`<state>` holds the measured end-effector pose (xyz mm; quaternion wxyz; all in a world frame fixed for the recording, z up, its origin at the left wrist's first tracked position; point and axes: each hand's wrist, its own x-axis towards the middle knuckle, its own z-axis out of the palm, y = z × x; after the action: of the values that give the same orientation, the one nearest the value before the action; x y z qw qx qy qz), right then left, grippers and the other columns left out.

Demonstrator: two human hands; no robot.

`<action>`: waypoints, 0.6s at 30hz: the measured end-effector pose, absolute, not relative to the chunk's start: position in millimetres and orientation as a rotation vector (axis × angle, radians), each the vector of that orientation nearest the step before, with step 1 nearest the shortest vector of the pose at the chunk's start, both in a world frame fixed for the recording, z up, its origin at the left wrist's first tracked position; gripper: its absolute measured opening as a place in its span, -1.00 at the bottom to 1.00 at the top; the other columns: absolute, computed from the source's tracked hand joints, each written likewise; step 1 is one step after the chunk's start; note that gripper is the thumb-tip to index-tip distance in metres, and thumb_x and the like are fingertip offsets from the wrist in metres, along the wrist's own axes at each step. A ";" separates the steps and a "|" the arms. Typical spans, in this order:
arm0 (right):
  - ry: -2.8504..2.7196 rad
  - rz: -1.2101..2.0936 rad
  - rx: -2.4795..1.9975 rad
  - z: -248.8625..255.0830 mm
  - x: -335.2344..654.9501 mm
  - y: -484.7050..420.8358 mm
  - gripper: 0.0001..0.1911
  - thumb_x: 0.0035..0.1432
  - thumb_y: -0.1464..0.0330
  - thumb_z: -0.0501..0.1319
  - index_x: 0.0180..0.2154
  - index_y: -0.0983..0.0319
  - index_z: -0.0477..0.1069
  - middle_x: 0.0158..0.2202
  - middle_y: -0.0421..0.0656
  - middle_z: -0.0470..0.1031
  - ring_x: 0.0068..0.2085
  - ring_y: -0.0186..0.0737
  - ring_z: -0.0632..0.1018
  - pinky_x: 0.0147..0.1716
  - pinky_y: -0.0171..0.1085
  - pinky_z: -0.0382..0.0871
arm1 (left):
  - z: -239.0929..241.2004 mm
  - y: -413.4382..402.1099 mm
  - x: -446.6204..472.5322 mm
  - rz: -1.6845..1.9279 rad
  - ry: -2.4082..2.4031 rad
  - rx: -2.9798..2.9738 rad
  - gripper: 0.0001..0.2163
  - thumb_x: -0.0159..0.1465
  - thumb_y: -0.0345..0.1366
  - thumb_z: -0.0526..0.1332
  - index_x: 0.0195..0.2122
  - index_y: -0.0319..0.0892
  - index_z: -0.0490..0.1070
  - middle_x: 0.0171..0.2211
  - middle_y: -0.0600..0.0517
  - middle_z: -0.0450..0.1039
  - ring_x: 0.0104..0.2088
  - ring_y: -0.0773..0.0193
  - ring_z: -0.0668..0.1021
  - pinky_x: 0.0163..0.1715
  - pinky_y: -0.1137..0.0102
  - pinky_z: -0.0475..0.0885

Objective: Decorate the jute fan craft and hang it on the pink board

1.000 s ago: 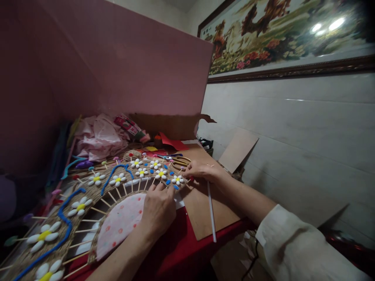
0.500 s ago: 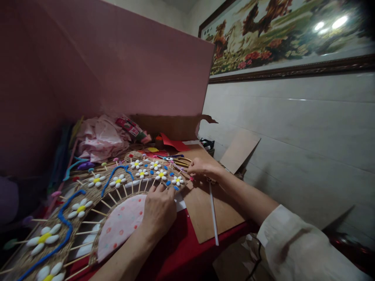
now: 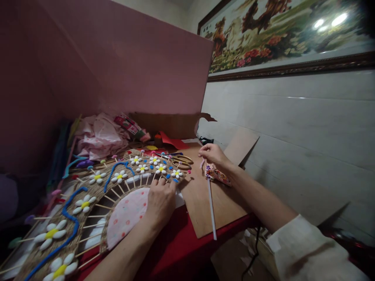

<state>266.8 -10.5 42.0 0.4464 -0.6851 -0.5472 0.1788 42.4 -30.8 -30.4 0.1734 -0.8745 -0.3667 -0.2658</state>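
A large arched craft piece of woven twine [image 3: 95, 189] carries white clay flowers with yellow centres, blue wavy lines and thin sticks tipped with coloured clay. Its half-round centre [image 3: 125, 218] is pale pink with reddish dots. My left hand [image 3: 161, 199] has its fingers curled over the inner edge near the right end, gripping it. To the right, above a brown board [image 3: 199, 210], my right hand [image 3: 215, 155] pinches a small pinkish strip [image 3: 202, 164], apart from the craft piece. Below that hand lies a flower-patterned glue gun [image 3: 219, 176] with a clear glue stick [image 3: 212, 210] sticking out.
Gold-handled scissors [image 3: 182, 160] lie behind the craft's right end. Red paper [image 3: 172, 141], crumpled pink cloth [image 3: 102, 134] and a printed package [image 3: 130, 127] are at the back. A board [image 3: 241, 146] leans against the tiled wall. Red cloth [image 3: 172, 238] covers the table's front edge.
My right hand has moved right and up, away from the craft's end, uncovering the scissors' handles, a pink-tipped stick and the glue gun. My left hand stays on the inner edge.
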 end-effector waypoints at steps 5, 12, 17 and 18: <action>-1.557 0.122 -1.816 41.2 267.7 -9.6 -0.89 -0.01 0.41 0.14 -0.39 0.28 0.40 -0.42 -0.15 0.50 -0.40 -0.35 0.46 -0.44 -0.40 0.26 | -31.5 -33.8 43.6 -0.749 -1.009 -2.500 -0.84 0.17 -0.51 0.05 -0.44 -0.20 0.38 -0.48 -0.06 0.40 -0.36 0.10 0.41 -0.36 0.27 0.21; -1.660 -0.063 -2.319 47.8 282.5 8.4 -0.89 0.05 0.40 0.22 -0.37 0.31 0.48 -0.26 -0.01 0.51 -0.14 -0.05 0.49 -0.18 -0.15 0.32 | -31.6 -38.5 39.9 -0.849 -0.958 -2.484 -0.88 0.21 -0.43 0.09 -0.45 -0.19 0.35 -0.44 -0.04 0.40 -0.32 0.10 0.37 -0.33 0.26 0.22; -1.564 -0.014 -2.227 40.3 280.0 25.3 -0.68 0.20 0.25 0.14 -0.10 0.33 0.36 -0.11 -0.08 0.41 -0.13 -0.18 0.47 -0.15 -0.13 0.39 | -30.7 -39.0 36.1 -0.882 -0.959 -2.520 -0.87 0.20 -0.47 0.09 -0.46 -0.20 0.35 -0.46 -0.02 0.40 -0.33 0.12 0.36 -0.31 0.25 0.22; -1.559 -0.006 -2.182 37.7 277.8 28.0 -0.68 0.20 0.25 0.13 -0.08 0.32 0.34 -0.10 -0.08 0.39 -0.13 -0.18 0.47 -0.15 -0.14 0.39 | -30.1 -39.0 35.3 -0.879 -0.967 -2.530 -0.87 0.20 -0.48 0.08 -0.46 -0.20 0.35 -0.46 -0.03 0.40 -0.33 0.12 0.36 -0.32 0.25 0.22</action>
<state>277.8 28.0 37.7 0.2280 -0.7921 -0.5662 -0.0022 35.3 -39.0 -30.1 0.1467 -0.8789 -0.3359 -0.3052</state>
